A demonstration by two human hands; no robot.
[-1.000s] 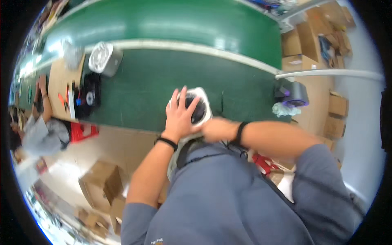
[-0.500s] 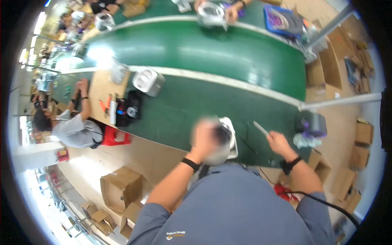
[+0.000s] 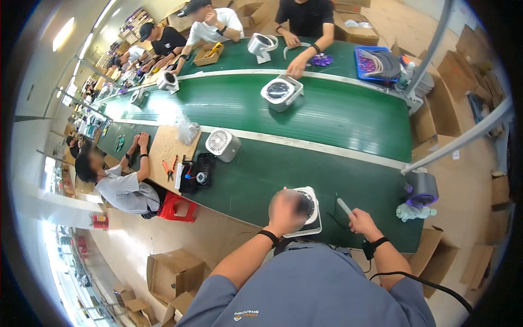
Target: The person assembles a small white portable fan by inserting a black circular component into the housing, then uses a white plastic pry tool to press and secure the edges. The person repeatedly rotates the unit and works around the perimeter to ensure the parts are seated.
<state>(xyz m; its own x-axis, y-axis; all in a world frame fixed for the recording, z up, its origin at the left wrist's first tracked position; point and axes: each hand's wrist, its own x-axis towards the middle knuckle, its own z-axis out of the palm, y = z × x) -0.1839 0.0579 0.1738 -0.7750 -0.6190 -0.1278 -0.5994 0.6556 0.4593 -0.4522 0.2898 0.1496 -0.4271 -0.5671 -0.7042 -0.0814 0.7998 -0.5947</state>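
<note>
On the green bench before me sits a white fan (image 3: 311,210) with a dark round front and a squared white frame. My left hand (image 3: 287,213) lies over its left side; a blur covers the fingers, so their grip is unclear. To the right of the fan, my right hand (image 3: 364,224) is closed around the lower end of a pale grey strip (image 3: 344,207), which points up and left over the bench. A thin dark cable (image 3: 339,219) lies between the fan and that hand.
Another white fan (image 3: 223,144) stands farther left, near a black tray of parts (image 3: 198,173) and orange-handled pliers (image 3: 170,168). A grey-purple fan (image 3: 422,189) and plastic bag (image 3: 415,212) sit right. Across the green conveyor (image 3: 229,101), a co-worker's hand touches a white fan (image 3: 281,92).
The view has tilted upward, bringing more of the far side into sight. Across the conveyor, a white fan that was in a co-worker's hands is now on the belt. My right hand keeps the strip.
</note>
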